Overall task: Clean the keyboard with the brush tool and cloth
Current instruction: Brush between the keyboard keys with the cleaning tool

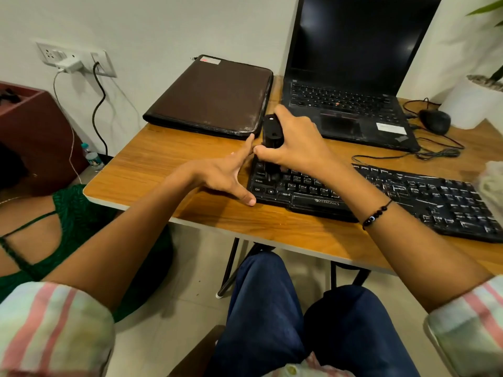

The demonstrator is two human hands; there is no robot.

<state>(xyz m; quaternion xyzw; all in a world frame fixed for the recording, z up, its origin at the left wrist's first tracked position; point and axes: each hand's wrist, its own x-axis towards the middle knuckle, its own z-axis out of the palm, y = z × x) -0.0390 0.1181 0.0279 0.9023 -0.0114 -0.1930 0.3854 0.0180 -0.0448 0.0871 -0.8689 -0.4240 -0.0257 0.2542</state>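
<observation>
Wood-topped table fills most of your view, with an open black laptop at the back, a brown zip folder beside it on the left, and a black mouse off to the right. Across the front right of the table lies the black keyboard, its keycaps streaked with pale dust. Your right hand sits over the keyboard's left end, fingers clamped around the black brush tool, which stands nearly upright with its lower end down among the left-hand keys. Your left hand rests on the table just beside the keyboard's left edge, fingers spread apart, thumb tip touching the front corner and a fingertip reaching up near the tool. At the far right edge, a pale cloth shows only in part, blurred, over the keyboard's right end.
</observation>
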